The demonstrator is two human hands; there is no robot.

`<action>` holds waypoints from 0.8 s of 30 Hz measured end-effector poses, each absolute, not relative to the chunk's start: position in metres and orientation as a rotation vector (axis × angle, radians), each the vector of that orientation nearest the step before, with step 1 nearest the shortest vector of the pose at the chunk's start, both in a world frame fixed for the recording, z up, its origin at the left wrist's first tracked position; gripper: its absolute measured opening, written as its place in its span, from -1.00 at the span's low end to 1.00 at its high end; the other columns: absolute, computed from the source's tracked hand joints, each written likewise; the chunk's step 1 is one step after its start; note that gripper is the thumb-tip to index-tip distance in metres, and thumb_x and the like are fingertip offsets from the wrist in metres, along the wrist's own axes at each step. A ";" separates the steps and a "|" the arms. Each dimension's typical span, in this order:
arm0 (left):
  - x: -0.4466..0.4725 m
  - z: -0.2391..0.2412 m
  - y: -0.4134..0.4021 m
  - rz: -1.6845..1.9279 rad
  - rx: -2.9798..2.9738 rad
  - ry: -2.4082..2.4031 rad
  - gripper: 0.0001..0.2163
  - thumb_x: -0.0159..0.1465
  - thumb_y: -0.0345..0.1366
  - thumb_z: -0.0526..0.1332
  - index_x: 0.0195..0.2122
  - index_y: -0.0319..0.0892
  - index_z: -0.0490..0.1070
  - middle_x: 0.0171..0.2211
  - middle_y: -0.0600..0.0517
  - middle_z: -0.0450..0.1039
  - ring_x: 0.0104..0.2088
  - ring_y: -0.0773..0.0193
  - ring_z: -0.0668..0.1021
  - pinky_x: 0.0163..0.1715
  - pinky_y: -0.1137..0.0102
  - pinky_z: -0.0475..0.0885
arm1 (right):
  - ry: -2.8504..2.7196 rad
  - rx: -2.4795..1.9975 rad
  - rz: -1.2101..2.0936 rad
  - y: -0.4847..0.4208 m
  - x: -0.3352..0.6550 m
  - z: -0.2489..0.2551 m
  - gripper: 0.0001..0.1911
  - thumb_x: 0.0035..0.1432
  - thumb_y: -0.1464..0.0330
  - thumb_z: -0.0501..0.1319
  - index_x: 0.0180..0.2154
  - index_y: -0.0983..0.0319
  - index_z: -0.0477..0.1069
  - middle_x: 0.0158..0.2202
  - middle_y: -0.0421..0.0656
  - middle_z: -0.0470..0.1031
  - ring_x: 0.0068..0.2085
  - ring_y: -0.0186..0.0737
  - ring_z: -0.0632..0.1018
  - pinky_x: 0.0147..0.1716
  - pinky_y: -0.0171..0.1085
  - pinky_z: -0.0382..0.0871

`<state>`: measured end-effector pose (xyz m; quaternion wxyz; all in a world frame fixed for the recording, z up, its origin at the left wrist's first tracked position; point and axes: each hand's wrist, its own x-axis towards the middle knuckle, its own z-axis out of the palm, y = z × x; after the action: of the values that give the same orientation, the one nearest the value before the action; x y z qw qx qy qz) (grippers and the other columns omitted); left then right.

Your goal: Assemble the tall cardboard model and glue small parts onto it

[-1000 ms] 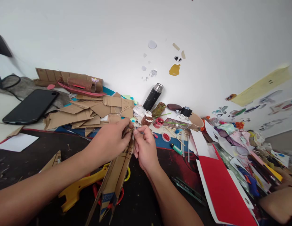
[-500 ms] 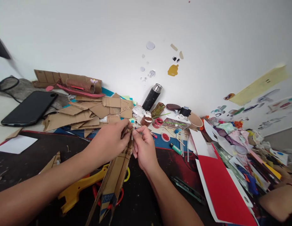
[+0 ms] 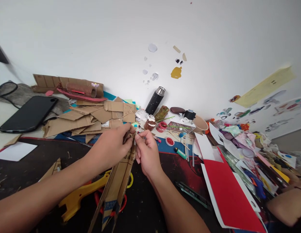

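A long folded strip of cardboard with dark printing slants from the near edge up to my hands. My left hand is closed around its far end, thumb and fingers pinching the brown edge. Right beside it, my right hand is closed in a pinch at the same end, its thumb and forefinger against the cardboard's edge. The fingertips hide whatever small part lies between them. Under the strip lie a yellow tool and red-handled scissors, both partly covered.
Cardboard scraps are piled behind, below a red model boat. A phone lies left. Behind my hands stand a black flask and red paint jar. Rightward are a utility knife, red sheet and another person's arm.
The whole view has shifted slightly, with the background sliding a little to the left. Both hands keep their pinch at the cardboard's far end, with barely any movement.
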<state>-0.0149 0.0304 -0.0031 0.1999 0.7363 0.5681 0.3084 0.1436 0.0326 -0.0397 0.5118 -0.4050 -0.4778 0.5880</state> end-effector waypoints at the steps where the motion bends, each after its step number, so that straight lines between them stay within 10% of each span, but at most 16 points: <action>1: -0.015 -0.003 0.030 0.863 2.060 1.586 -0.88 0.40 -0.17 0.10 -0.21 -0.02 0.38 -0.41 0.00 0.61 -0.39 0.01 0.64 -0.37 0.25 0.34 | -1.152 -0.973 1.414 0.033 0.144 -0.040 -0.52 0.30 -0.03 0.48 -0.23 0.09 0.27 -0.71 -0.56 0.19 -0.75 -0.45 0.14 -0.79 -0.47 0.04; 24: -0.015 -0.001 0.030 0.861 2.079 1.632 -0.91 0.39 -0.22 0.13 -0.23 -0.02 0.40 -0.40 0.01 0.60 -0.37 0.01 0.64 -0.37 0.26 0.36 | -1.157 -0.978 1.408 0.032 0.144 -0.038 -0.49 0.28 -0.05 0.50 -0.24 0.08 0.27 -0.71 -0.56 0.17 -0.74 -0.44 0.13 -0.78 -0.48 0.02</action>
<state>-0.0145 0.0296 -0.0010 0.1798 0.7357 0.5775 0.3048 0.1439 0.0317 -0.0375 0.5111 -0.4062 -0.4809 0.5852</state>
